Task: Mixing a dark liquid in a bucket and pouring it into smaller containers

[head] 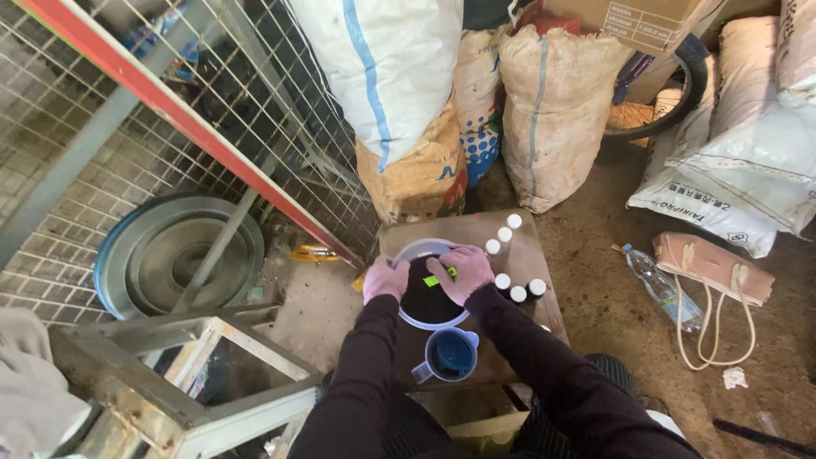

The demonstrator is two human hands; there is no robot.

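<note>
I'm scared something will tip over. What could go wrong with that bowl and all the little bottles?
1. The white-capped bottles crowd the small board right beside the right hand, so an elbow nudge might topple them.
2. The round bowl holds something dark; the left hand grips its rim, and a tilt could spill it onto the dirt floor.
3. The blue jug sits close to the person's knees and could get knocked.

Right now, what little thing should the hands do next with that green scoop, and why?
Probably lift the green scoop toward a white-capped bottle: the right hand holds it over dark powder in the bowl, which the left hand steadies.
</note>
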